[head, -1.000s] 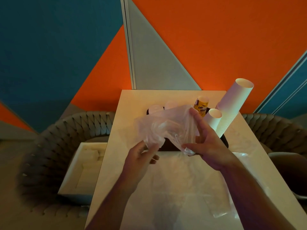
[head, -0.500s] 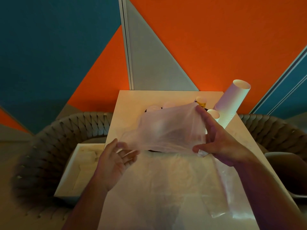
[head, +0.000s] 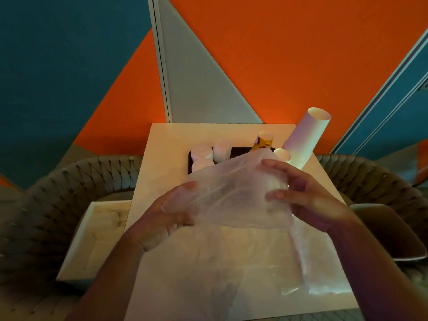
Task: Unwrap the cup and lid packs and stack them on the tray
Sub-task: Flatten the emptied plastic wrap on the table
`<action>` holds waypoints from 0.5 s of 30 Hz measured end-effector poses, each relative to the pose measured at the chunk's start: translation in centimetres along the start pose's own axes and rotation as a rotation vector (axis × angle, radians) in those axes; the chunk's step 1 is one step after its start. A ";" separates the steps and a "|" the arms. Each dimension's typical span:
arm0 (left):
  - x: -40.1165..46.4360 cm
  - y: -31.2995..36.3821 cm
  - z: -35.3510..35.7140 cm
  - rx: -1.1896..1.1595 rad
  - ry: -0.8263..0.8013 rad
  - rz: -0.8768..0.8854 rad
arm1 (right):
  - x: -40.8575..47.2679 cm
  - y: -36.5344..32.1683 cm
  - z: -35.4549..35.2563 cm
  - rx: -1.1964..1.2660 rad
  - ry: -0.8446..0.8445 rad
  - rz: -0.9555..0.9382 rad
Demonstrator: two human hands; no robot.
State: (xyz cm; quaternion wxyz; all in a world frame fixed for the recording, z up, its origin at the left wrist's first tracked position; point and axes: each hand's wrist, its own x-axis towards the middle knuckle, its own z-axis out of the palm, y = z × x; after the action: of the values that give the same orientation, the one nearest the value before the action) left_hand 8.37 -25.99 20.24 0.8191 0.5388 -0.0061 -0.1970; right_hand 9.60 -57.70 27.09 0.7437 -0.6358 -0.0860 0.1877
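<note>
white table (head: 162, 144) — dark tray (head: 240, 149) | orange-teal wall (head: 301, 54) | woven chairs (head: 76, 181)

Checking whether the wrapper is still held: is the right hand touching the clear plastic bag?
Touching. The head view shows the right hand with its thumb and fingers pinching the edge of the clear plastic bag.
</note>
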 end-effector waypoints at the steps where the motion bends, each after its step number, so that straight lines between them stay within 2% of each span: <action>1: 0.0 0.1 0.2 0.006 0.010 0.003 | 0.2 0.4 0.2 0.044 0.081 0.000; 4: 0.6 -0.4 0.1 0.036 0.125 0.034 | 0.9 2.2 0.5 0.089 0.275 -0.013; 8: 0.3 -0.6 -0.9 0.032 0.221 0.036 | 0.8 2.9 0.1 0.006 0.306 -0.019; 11: -0.7 -0.2 -1.5 0.106 0.147 0.031 | 0.3 2.8 -0.3 -0.076 0.225 -0.040; 15: -1.6 0.4 -1.9 0.037 -0.046 -0.057 | -0.1 2.4 -0.6 -0.110 0.092 -0.055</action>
State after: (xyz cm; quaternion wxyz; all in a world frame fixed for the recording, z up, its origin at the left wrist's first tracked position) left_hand 7.50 -23.62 20.11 0.8027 0.5490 -0.0131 -0.2323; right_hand 9.35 -57.98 24.66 0.7157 -0.6810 -0.0796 0.1327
